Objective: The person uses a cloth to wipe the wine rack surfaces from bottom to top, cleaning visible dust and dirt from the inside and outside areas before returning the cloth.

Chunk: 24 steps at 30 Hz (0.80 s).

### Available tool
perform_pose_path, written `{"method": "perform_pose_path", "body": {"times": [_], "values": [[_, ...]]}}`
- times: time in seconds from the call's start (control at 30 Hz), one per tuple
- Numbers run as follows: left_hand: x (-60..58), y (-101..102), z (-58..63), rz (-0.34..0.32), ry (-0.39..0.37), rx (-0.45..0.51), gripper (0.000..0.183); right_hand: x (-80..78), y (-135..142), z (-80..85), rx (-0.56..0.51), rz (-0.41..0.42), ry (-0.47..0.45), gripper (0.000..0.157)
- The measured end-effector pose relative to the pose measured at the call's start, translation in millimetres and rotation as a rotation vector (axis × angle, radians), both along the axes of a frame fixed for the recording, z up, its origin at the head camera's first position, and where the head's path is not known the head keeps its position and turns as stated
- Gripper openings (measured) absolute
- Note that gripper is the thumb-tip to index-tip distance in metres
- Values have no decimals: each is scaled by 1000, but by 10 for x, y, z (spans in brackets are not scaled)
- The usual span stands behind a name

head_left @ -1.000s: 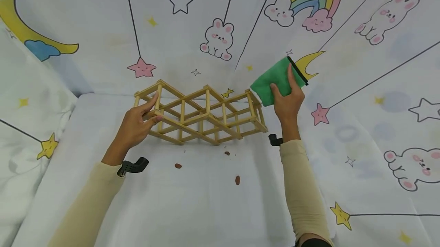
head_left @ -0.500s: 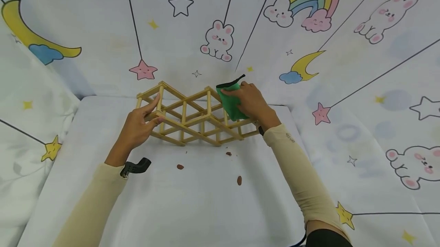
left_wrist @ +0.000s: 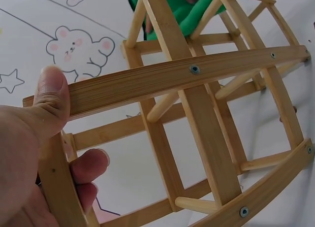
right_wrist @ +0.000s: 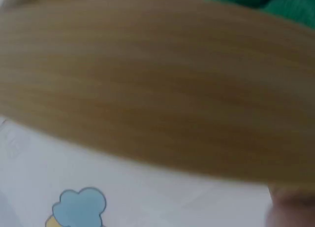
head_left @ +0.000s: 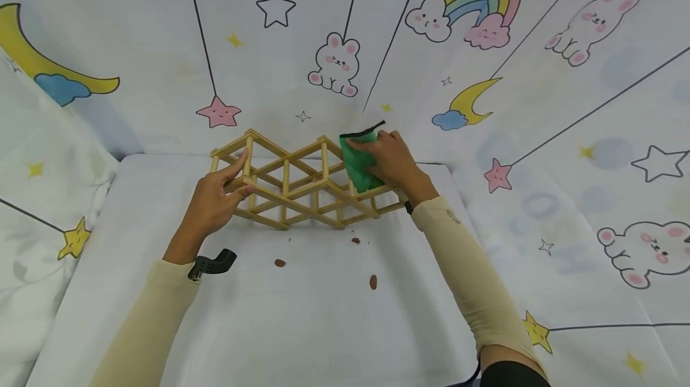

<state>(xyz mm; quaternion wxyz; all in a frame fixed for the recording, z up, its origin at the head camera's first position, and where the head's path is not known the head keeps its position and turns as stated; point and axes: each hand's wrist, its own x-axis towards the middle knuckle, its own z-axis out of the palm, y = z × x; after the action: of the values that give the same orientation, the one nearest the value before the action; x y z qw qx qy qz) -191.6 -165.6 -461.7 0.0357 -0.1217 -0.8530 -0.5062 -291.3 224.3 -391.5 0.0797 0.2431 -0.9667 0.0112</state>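
Note:
A folding wooden lattice rack (head_left: 324,160) stands on the white surface. My left hand (head_left: 214,200) grips its left end; in the left wrist view the thumb (left_wrist: 51,91) lies on a flat slat (left_wrist: 133,86) and fingertips curl beneath. At the rack's right half, my right hand (head_left: 395,162) holds a green cloth (head_left: 357,162) with a black edge against the bars. Part of the cloth (left_wrist: 197,15) shows behind the slats in the left wrist view. Up close, a blurred wooden slat (right_wrist: 147,84) covers much of the right wrist view, hiding most of the hand.
Small brown pieces (head_left: 280,263) lie on the white tabletop (head_left: 302,321) in front of the rack, another brown piece (head_left: 374,282) nearer me. Behind rises a white backdrop (head_left: 291,63) printed with stars, rabbits and a rainbow.
My right hand has brought the green cloth left and down from beyond the rack's right end onto its right half. In the last half second it hardly moves. My left hand keeps its grip.

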Motion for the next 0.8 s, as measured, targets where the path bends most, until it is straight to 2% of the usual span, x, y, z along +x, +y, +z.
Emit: {"method": "perform_pose_path", "body": {"times": [0.03,0.07,0.13,0.17,0.2,0.27,0.3,0.37,0.43,0.47,0.53,0.63,0.7,0.77,0.8], "values": [[5,1,-2,3,-2,-3,75,-10,-15,-9,6,-10,50,73],[7,5,-5,2,-2,-2,75,-10,-31,-8,-36,-39,112,72],[11,21,-7,-4,-4,-3,75,23,-65,14,-230,-121,206,73],[12,31,-9,-8,-2,-3,75,52,-85,18,-352,-149,213,75],[14,38,-11,-12,-1,-6,76,88,-115,13,-461,-169,196,78],[21,42,-14,-13,3,-8,75,178,-213,-8,-594,-218,78,87],[27,41,-12,-10,5,-13,75,212,-277,-45,-616,-235,-1,91],[40,28,-12,-4,9,-19,75,247,-420,-163,-588,-260,-136,96],[50,13,-13,-2,9,-21,75,252,-559,-295,-545,-295,-189,98],[53,8,-13,-2,9,-20,75,235,-616,-359,-560,-301,-178,98],[58,11,-12,1,10,-12,76,198,-696,-438,-611,-337,-97,94],[58,40,-12,4,19,4,76,153,-713,-443,-827,-407,96,85],[57,69,-7,6,24,10,76,147,-659,-392,-966,-409,199,78],[61,88,0,11,27,9,75,184,-591,-331,-1035,-398,205,72],[67,90,3,11,24,9,75,202,-557,-322,-1028,-361,176,69]]}}
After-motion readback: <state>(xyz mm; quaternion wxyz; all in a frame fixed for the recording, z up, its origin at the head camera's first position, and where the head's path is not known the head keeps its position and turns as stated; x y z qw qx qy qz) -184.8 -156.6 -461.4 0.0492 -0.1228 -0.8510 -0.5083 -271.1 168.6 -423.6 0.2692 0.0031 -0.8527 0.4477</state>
